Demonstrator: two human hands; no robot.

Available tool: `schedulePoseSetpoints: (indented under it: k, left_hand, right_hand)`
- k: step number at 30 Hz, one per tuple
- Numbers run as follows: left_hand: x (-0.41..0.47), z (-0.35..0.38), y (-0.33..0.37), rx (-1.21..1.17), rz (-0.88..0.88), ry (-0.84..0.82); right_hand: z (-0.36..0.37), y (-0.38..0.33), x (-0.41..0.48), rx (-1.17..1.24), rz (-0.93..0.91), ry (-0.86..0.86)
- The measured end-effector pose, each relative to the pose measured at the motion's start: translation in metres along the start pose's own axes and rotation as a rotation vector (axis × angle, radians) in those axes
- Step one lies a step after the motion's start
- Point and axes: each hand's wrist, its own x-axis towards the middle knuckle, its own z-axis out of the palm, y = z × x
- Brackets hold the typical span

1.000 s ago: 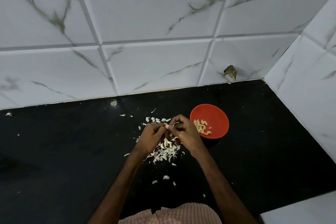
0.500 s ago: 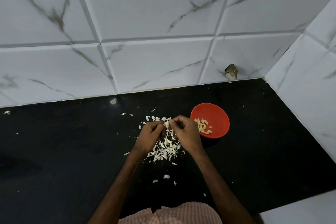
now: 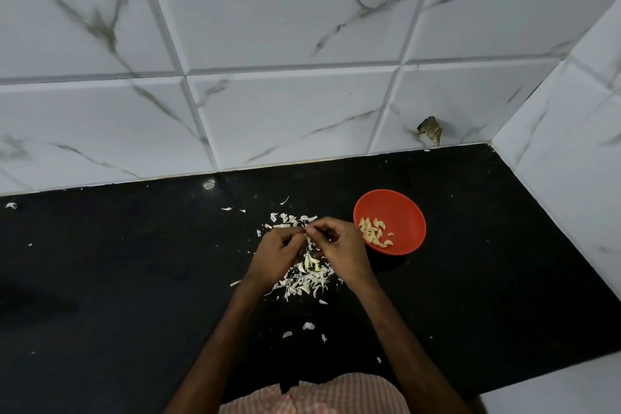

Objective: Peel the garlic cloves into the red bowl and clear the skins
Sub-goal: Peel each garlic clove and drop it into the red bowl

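My left hand [image 3: 277, 254] and my right hand [image 3: 339, 249] meet fingertip to fingertip above the black counter, both pinching a small garlic clove [image 3: 306, 235] that is mostly hidden between them. Beneath and between the hands lies a heap of white garlic skins [image 3: 307, 277], with more skins [image 3: 292, 218] just beyond the fingers. The red bowl [image 3: 400, 212] stands right of my right hand, close to its knuckles, and holds several peeled cloves [image 3: 373, 232].
Loose skin scraps [image 3: 308, 326] lie nearer to me on the black counter [image 3: 134, 279]. White marble tiles form the back wall [image 3: 302, 44] and a side wall [image 3: 571, 161] on the right. A broken dark spot [image 3: 430, 128] marks the back wall's base.
Both hands have stayed together over the skin heap, with only small finger movements on the clove. The bowl has not moved.
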Motion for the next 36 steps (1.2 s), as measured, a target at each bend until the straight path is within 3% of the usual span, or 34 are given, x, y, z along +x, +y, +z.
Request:
schedulePoseSetpoints:
  k: [6,13,16,19,21,23,26,29,31,36]
  left_hand:
    - [-0.004,-0.003,-0.008,0.020,-0.060,0.002]
    - [-0.002,0.007,0.012,0.216,0.084,-0.002]
    - [0.001,0.007,0.012,0.193,0.120,0.001]
    - [-0.003,0.005,0.013,-0.042,0.052,-0.097]
    - [-0.005,0.004,0.015,-0.130,0.023,-0.134]
    - [-0.006,0.003,0.013,-0.055,0.033,-0.151]
    - [-0.007,-0.001,0.009,0.260,0.132,-0.195]
    - [-0.007,-0.002,0.011,0.401,0.200,-0.189]
    - [-0.007,-0.004,0.012,0.290,0.175,-0.148]
    - [-0.010,-0.001,0.023,-0.105,-0.048,-0.138]
  right_hand:
    - [-0.008,0.001,0.004,0.169,0.175,0.210]
    - [0.001,-0.005,-0.001,0.140,0.171,0.198]
    - [-0.001,-0.008,-0.002,-0.018,0.145,0.112]
    - [-0.011,-0.013,0.000,-0.458,-0.049,-0.112]
    - [-0.011,-0.017,0.003,-0.672,-0.119,-0.159]
    - [-0.011,-0.019,0.005,-0.722,-0.063,-0.158]
    - [-0.011,-0.018,0.007,-0.784,0.102,-0.339]
    - [-0.012,-0.020,0.004,-0.619,0.215,-0.309]
    - [-0.010,-0.023,0.007,-0.567,0.234,-0.287]
    - [-0.005,-0.030,0.001,-0.598,-0.011,-0.136]
